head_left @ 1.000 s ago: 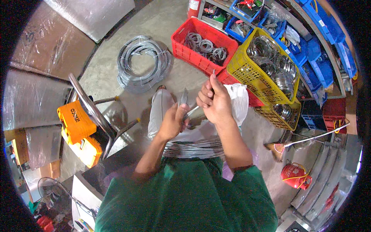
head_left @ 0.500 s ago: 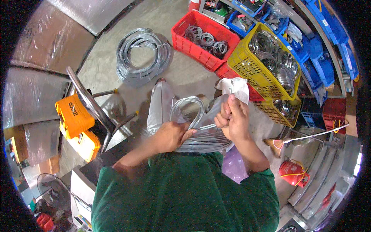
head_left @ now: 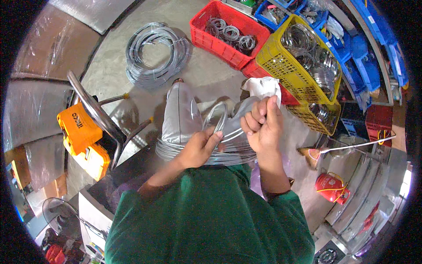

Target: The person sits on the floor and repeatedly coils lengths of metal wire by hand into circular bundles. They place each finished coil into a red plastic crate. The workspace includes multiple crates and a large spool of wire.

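My left hand (head_left: 200, 148) is closed around a small loop of grey wire cable (head_left: 218, 113) that stands up above the fingers. From there, strands run right to my right hand (head_left: 265, 125), which is raised with its fingers curled and thumb pressed against them on the cable; its exact grip is partly hidden. A wide loose coil of the same cable (head_left: 167, 151) lies across my lap, beneath both hands. A white cloth (head_left: 263, 86) is just beyond my right hand, over the knee.
On the floor ahead lies a large cable coil (head_left: 136, 66). A red crate (head_left: 220, 49) and yellow crate (head_left: 277, 59) hold smaller coils. Left are an orange case (head_left: 79, 123) and a bent metal tube frame (head_left: 90, 108). A broom (head_left: 314, 155) and red cylinder (head_left: 332, 188) are right.
My left hand has tilted the small loop, which looks narrower and more upright. My right hand has turned slightly, and the tip that stuck up above it no longer shows. The view has shifted a little.
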The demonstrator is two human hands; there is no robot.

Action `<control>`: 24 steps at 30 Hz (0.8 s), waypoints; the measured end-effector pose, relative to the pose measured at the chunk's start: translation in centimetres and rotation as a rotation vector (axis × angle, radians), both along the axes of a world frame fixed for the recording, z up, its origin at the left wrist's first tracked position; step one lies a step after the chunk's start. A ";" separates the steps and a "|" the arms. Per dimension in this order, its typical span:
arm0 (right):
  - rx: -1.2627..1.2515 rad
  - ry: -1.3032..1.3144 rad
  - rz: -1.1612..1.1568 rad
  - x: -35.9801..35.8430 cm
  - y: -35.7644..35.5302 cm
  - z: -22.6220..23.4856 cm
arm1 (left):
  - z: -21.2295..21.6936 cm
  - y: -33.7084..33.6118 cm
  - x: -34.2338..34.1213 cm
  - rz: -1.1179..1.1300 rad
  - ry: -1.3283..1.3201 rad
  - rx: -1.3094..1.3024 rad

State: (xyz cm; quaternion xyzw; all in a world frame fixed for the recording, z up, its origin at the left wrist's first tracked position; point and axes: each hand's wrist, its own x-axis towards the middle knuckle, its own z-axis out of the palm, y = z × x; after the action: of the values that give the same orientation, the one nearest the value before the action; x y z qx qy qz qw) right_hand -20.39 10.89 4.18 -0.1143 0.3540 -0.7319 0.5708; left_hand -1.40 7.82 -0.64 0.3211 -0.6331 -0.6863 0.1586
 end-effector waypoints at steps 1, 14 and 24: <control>0.027 -0.035 -0.025 0.2 -0.4 -0.2 | -0.2 0.2 -0.2 0.021 -0.022 0.031; 0.117 -0.160 -0.285 3.9 -1.6 -0.9 | -1.5 -0.5 -2.4 0.224 -0.153 0.260; 0.040 -0.226 -0.298 2.2 -1.3 -1.8 | -1.8 -2.5 -2.6 0.151 0.010 0.334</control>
State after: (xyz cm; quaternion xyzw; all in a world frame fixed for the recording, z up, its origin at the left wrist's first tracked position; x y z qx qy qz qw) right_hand -18.16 9.63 2.38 0.0337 0.3152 -0.8094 0.4943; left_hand -3.98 5.36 -2.47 0.3863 -0.4834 -0.7697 0.1572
